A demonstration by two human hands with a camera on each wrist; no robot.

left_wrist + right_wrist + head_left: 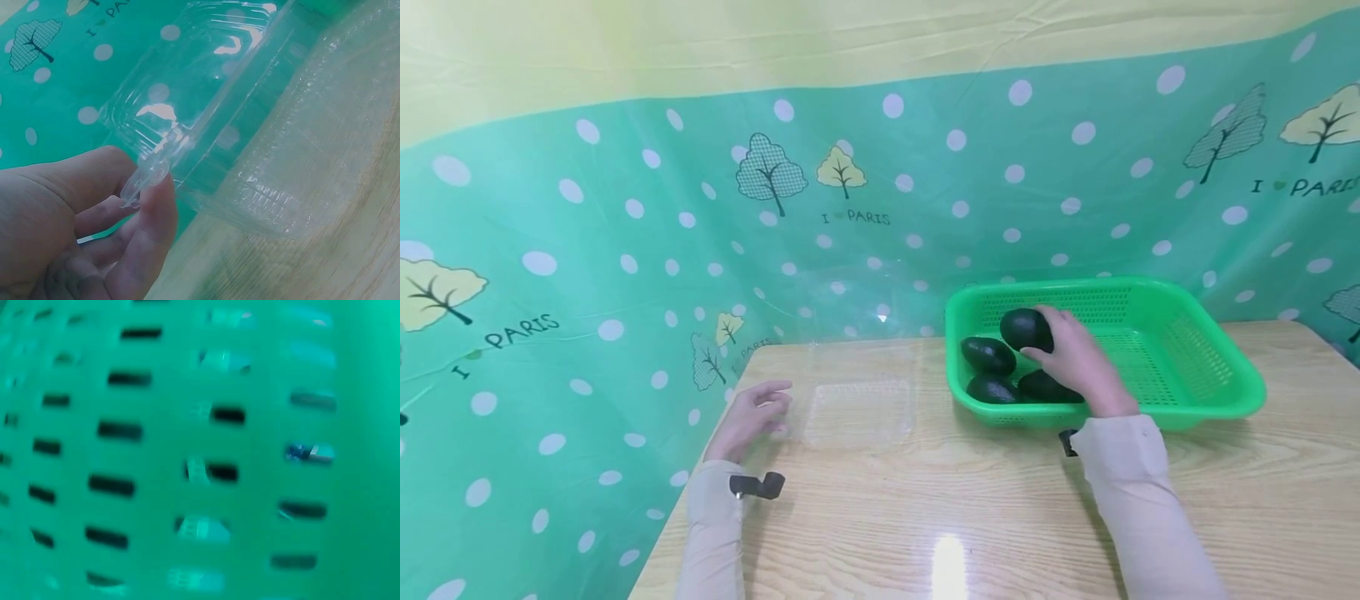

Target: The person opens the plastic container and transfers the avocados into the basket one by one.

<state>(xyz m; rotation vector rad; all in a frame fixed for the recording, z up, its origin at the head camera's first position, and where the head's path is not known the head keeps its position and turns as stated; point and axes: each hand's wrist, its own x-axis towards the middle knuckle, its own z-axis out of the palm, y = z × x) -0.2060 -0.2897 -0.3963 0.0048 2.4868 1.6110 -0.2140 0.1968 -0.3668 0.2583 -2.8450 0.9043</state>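
My right hand (1077, 357) grips a dark avocado (1024, 328) above the left part of a green plastic basket (1225, 407). Several other avocados (988, 357) lie at that end of the basket, one partly behind the hand. On the left, a clear plastic clamshell box (859, 415) stands with its lid (219, 50) raised. My left hand (752, 417) is at the box's left side; in the left wrist view its thumb and finger pinch the box's edge near the hinge. Only the basket's slotted green wall (262, 444) shows in the right wrist view, blurred, without the hand.
A light wooden table (880, 517) carries the box and the basket. Behind it and to the left hangs a green curtain (625, 333) with white dots and printed trees. The basket's right half shows bare slotted floor.
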